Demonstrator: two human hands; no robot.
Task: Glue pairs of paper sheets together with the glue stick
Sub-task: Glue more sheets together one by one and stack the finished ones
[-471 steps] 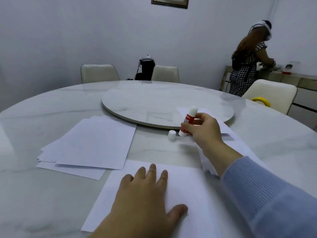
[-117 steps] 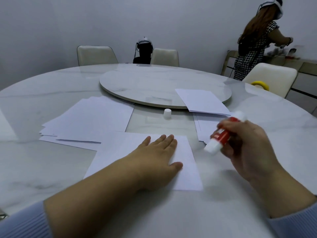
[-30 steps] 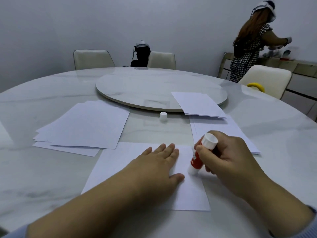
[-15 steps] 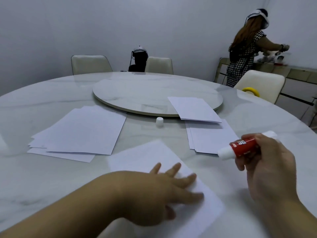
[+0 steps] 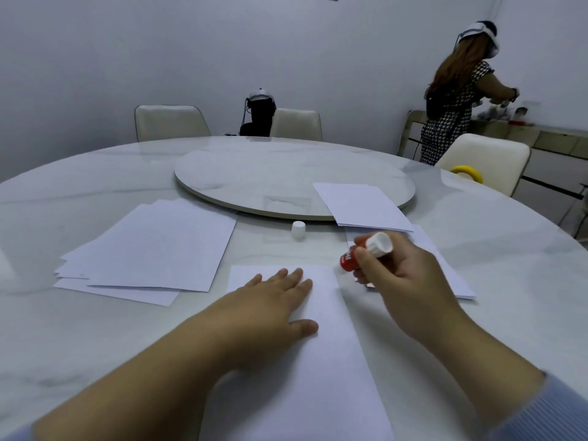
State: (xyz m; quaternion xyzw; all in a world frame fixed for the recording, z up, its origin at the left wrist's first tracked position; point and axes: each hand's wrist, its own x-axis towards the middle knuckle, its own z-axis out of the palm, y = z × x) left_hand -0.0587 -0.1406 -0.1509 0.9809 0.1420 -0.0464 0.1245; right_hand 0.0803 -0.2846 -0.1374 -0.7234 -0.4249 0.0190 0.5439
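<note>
White paper sheet [image 5: 321,329] now lies lengthwise on the marble surface [image 5: 496,265], turned since a moment ago and pinned flat again by the left hand [image 5: 270,305], fingers straight. Right hand [image 5: 399,281] has come back down, fingers clamped on the red glue stick [image 5: 359,254] at the sheet's far right corner; gluing likely resumes. Its cap [image 5: 298,229] stands apart.

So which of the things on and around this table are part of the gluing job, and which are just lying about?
In the job:
glue stick in the right hand
sheet under the flat left hand
left paper stack
right paper stack
sheets on the turntable
white cap

Lying about:
yellow ring
chairs
black device
</note>
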